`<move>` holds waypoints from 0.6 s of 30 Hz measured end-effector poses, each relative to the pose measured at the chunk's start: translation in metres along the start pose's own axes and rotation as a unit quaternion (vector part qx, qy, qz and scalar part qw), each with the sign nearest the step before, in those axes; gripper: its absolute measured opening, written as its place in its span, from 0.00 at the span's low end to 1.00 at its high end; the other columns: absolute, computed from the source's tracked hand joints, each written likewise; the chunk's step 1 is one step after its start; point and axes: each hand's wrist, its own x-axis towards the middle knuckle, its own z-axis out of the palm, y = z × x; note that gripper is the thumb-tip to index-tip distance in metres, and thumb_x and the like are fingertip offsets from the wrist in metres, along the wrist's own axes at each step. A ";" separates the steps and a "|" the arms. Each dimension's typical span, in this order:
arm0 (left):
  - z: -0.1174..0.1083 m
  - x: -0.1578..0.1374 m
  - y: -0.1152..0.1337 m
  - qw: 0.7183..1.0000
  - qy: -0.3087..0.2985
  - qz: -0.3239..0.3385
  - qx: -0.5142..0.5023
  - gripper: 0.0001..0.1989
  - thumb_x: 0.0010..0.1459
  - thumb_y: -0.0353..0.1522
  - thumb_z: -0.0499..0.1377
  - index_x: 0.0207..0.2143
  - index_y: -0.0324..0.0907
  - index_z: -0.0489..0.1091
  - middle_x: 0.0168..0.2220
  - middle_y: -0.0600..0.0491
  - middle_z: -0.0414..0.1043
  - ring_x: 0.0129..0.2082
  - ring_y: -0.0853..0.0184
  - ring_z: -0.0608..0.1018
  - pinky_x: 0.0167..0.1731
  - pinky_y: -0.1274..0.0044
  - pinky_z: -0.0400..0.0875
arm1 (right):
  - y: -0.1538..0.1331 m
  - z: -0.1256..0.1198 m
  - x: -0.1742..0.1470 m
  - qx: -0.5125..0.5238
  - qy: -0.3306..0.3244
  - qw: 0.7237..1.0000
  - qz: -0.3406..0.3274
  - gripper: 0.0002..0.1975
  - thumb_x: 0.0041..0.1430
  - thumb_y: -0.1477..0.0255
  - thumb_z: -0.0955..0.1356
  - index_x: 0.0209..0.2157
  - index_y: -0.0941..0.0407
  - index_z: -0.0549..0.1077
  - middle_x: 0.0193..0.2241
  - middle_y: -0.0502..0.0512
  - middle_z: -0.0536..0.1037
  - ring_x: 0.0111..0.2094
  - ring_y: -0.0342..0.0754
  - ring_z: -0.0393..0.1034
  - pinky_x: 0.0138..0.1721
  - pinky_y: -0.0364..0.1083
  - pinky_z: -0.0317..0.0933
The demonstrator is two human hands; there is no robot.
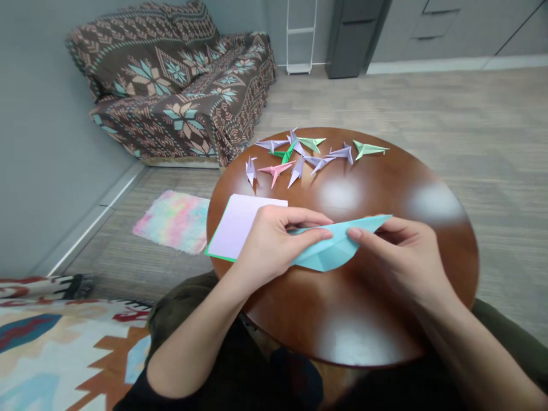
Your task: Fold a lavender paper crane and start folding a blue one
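Observation:
A light blue sheet of origami paper, partly folded and creased, is held between both hands above the round table. My left hand pinches its left part, thumb on the near face and fingers behind. At the right, my right hand grips the paper the same way, its thumb pressing near the upper fold. The sheet tapers to a point at the upper right, and its lower edge bulges downward. Some of the fingers are hidden behind the paper.
A brown round table stands before me. Several folded paper cranes in purple, green and pink lie at its far side. A stack of paper sheets, lilac on top, is at the left. A patterned sofa stands beyond, near a fluffy rug.

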 end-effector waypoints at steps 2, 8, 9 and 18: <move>0.000 0.000 0.000 1.000 -0.001 -0.001 0.007 0.08 0.57 0.35 0.71 0.37 0.41 0.86 0.33 0.51 0.86 0.33 0.64 0.84 0.33 0.79 0.76 | -0.001 0.001 0.000 -0.001 0.008 1.000 -0.009 0.08 0.53 0.64 0.81 0.31 0.52 0.86 0.28 0.52 0.85 0.28 0.49 0.77 0.30 0.45 0.71; 0.001 -0.001 0.002 1.000 0.003 0.004 0.003 0.07 0.58 0.34 0.71 0.36 0.41 0.87 0.32 0.51 0.86 0.32 0.64 0.84 0.33 0.79 0.77 | -0.001 0.001 0.000 0.005 0.009 1.000 -0.020 0.07 0.53 0.66 0.81 0.28 0.52 0.84 0.26 0.50 0.83 0.27 0.47 0.74 0.29 0.44 0.69; 0.001 -0.001 0.002 1.000 0.001 0.005 0.002 0.07 0.58 0.34 0.71 0.36 0.41 0.87 0.32 0.51 0.86 0.32 0.64 0.84 0.33 0.80 0.77 | -0.001 0.001 0.000 0.005 0.007 1.000 -0.019 0.07 0.53 0.66 0.81 0.28 0.52 0.84 0.25 0.50 0.83 0.27 0.47 0.74 0.29 0.44 0.69; -0.003 0.001 0.002 1.000 -0.014 0.009 0.012 0.07 0.59 0.34 0.70 0.37 0.42 0.87 0.32 0.50 0.86 0.32 0.63 0.84 0.32 0.79 0.77 | -0.003 0.000 0.000 -0.015 -0.001 1.000 -0.024 0.06 0.55 0.64 0.80 0.31 0.51 0.86 0.29 0.52 0.86 0.29 0.50 0.78 0.32 0.46 0.73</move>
